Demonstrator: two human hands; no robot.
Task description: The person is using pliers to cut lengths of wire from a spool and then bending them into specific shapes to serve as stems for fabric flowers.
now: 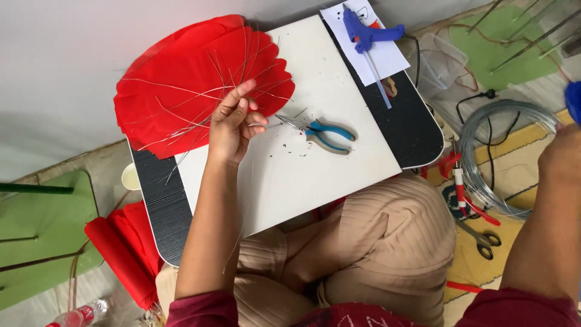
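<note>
My left hand (pixel 233 124) is raised over a white board (pixel 315 169) on a small lap table and pinches a thin wire (pixel 266 125) between its fingers. Just beyond it lies a stack of red scalloped paper petals (pixel 181 79) with several thin wires across it. Blue-handled pliers (pixel 324 134) lie on the board to the right of that hand. My right hand (pixel 560 157) reaches out to the right, at the edge of a coil of grey wire (pixel 484 151) on the floor; what it holds I cannot tell.
A blue glue gun (pixel 366 31) rests on white paper at the table's far end. Scissors (pixel 484 239) and a red-handled tool (pixel 463 188) lie on the floor mat at right. Rolled red paper (pixel 124 248) and green sheets (pixel 36 230) lie at left. A clear plastic cup (pixel 442 60) stands behind.
</note>
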